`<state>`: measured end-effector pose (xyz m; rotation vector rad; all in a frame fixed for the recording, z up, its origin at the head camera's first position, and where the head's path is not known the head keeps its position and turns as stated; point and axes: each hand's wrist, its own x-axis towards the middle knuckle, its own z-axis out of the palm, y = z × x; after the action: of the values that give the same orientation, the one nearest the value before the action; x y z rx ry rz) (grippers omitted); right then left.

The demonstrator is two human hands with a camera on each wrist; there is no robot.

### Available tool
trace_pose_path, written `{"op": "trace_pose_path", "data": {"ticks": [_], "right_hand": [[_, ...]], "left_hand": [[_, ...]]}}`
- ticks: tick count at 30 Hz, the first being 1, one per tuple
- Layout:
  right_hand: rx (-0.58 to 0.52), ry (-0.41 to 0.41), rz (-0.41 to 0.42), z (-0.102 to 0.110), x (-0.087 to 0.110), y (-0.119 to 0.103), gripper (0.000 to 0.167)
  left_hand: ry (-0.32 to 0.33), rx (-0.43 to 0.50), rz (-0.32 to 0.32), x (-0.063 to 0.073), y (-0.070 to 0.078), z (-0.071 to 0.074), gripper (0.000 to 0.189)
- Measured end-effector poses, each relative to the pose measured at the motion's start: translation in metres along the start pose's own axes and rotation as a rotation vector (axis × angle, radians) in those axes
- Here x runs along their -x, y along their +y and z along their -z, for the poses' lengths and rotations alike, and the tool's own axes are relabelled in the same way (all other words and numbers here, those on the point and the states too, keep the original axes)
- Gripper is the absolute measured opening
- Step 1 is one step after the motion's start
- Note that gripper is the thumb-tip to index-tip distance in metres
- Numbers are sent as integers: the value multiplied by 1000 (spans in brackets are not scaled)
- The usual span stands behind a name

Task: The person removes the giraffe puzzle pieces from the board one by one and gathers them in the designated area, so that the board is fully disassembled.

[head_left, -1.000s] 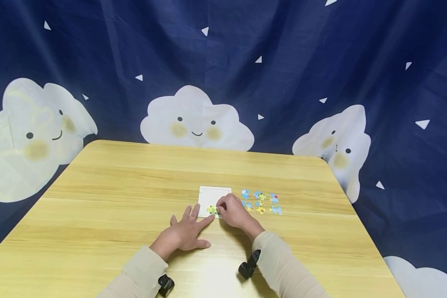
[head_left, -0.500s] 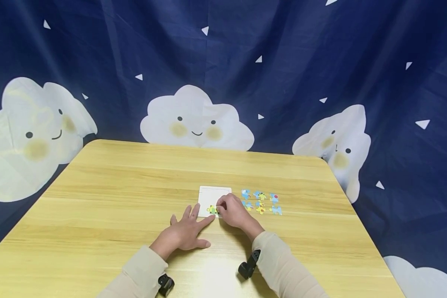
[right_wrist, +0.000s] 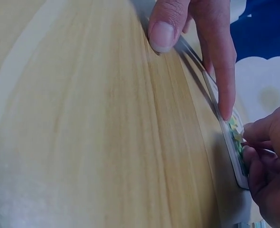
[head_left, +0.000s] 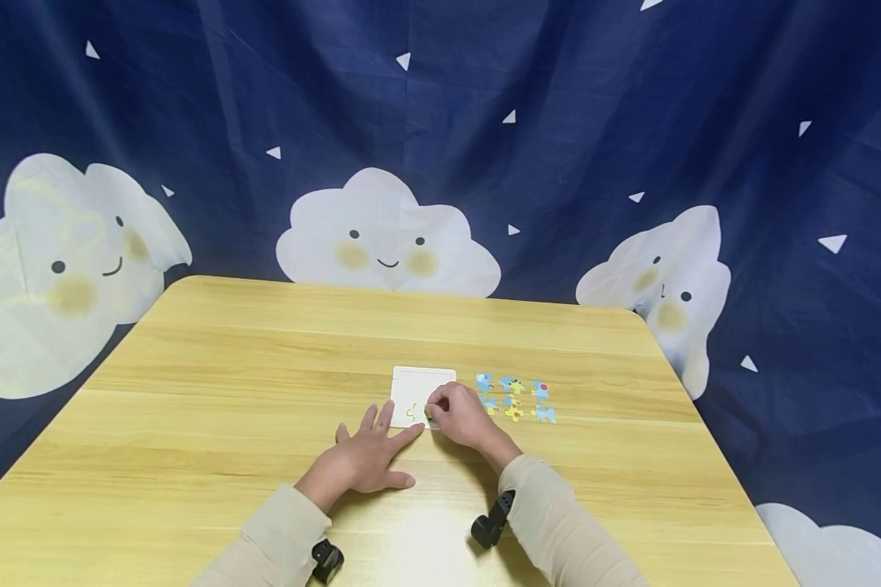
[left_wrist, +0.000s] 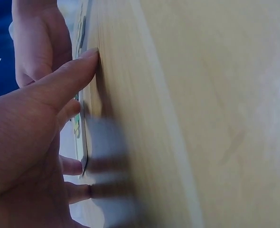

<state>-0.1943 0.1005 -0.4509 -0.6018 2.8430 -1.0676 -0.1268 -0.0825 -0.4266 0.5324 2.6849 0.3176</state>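
A shallow white puzzle tray (head_left: 411, 383) lies flat on the table. My left hand (head_left: 367, 461) is spread beside it, its fingertips at the tray's left and front edges. With thumb and forefinger, my right hand (head_left: 461, 416) pinches a green and yellow puzzle piece (right_wrist: 237, 137) low over the tray's front part; the fingers cover much of it. In the head view, yellow marks (head_left: 412, 412) show on the tray left of those fingers, too small to make out fully. Several loose blue and yellow puzzle pieces (head_left: 514, 385) lie right of the tray.
The light wooden table (head_left: 264, 350) reaches back to a dark blue curtain (head_left: 440, 106) printed with clouds. A black wrist camera (head_left: 490, 522) is strapped at the right sleeve, another wrist camera (head_left: 327, 561) at the left.
Green that showed left of the right fingertips half a second ago is now mostly gone from there, leaving white tray and yellow marks. Both hands stay almost in place.
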Motion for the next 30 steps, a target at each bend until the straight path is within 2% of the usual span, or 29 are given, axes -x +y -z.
{"op": "trace_pose_path", "data": {"ticks": [13,24,30], "right_hand": [[-46,-12,-4,-4,1,0,4],[-8,-11,-12,-2,3,-3,6],[-51,-13,-23,0,5,-4,5]], "left_hand": [[-4,8,0,2,1,2,74],[-6,1,-3,1,1,1,75],[-7,0,0,-1,-1,1,74]]}}
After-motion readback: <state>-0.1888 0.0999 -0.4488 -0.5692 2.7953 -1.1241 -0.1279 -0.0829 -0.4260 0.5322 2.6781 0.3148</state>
